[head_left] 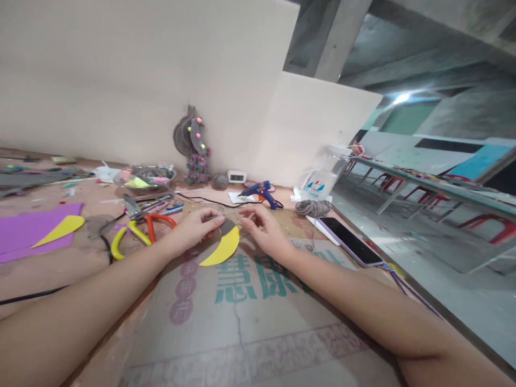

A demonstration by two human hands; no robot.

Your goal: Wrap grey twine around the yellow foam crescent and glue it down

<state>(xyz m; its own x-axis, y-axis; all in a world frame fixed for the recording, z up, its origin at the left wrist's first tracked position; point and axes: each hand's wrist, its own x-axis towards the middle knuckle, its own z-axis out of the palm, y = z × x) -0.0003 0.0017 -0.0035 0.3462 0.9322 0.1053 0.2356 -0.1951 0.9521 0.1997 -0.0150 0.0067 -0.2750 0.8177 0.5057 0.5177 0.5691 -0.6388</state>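
My left hand (196, 228) pinches the upper end of a yellow crescent-shaped foam piece (223, 250), where a grey piece (227, 225) overlaps it. The crescent lies on a flattened cardboard sheet (250, 317) with green printed characters. My right hand (262, 224) rests just right of the grey piece, fingers curled, fingertips close to a thin black cord; whether they hold anything is hidden. Both forearms reach in from the bottom corners.
A blue glue gun (261, 192) lies behind the hands. A phone (350, 240) and a ball of twine (313, 207) sit at the right. Red and yellow pliers (139, 228), purple foam sheet (30, 231), a second yellow crescent (59, 229) and a clear dish (145, 179) lie left.
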